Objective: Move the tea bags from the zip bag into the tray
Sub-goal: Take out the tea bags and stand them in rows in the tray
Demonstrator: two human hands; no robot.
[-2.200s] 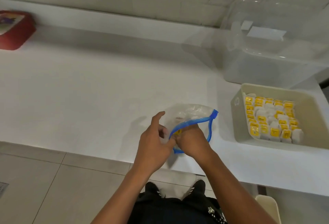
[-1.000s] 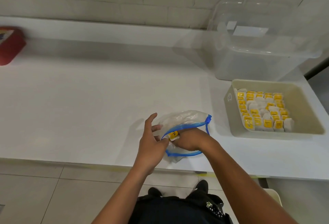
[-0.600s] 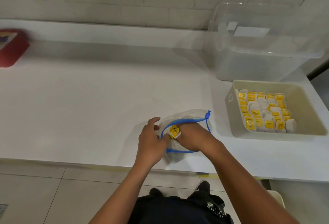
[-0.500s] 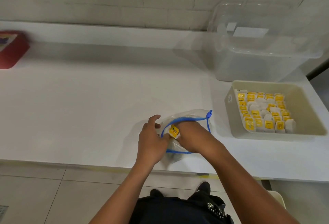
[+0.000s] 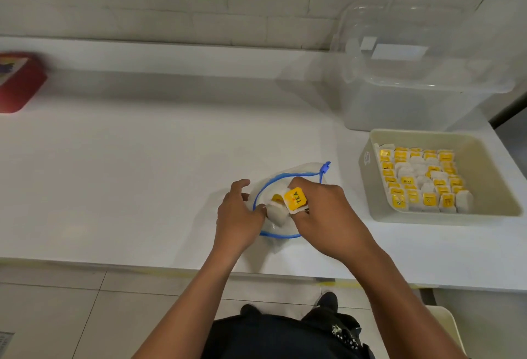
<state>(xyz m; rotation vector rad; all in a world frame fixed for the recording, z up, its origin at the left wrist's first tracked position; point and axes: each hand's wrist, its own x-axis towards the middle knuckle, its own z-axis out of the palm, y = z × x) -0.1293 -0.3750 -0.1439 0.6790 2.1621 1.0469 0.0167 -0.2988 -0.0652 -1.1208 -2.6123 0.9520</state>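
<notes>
A clear zip bag (image 5: pixel 306 171) with a blue zipper rim lies open near the counter's front edge. My left hand (image 5: pixel 238 216) holds the bag's left rim. My right hand (image 5: pixel 325 216) pinches a tea bag (image 5: pixel 295 200) with a yellow tag reading TEA, lifted at the bag's mouth. More tea bags show inside the opening, one white pouch (image 5: pixel 278 214) just below. The beige tray (image 5: pixel 484 164) stands to the right, with several rows of yellow-tagged tea bags (image 5: pixel 419 181) filling its left part.
A large clear plastic bin (image 5: pixel 410 73) stands behind the tray by the wall. A red container (image 5: pixel 17 84) sits at the far left. White counter stretches between them. Tiled floor and my shoes lie below the front edge.
My right hand has drawn a yellow-tagged tea bag up out of the zip bag's mouth. My left hand stays on the rim, and the bag's opening has widened.
</notes>
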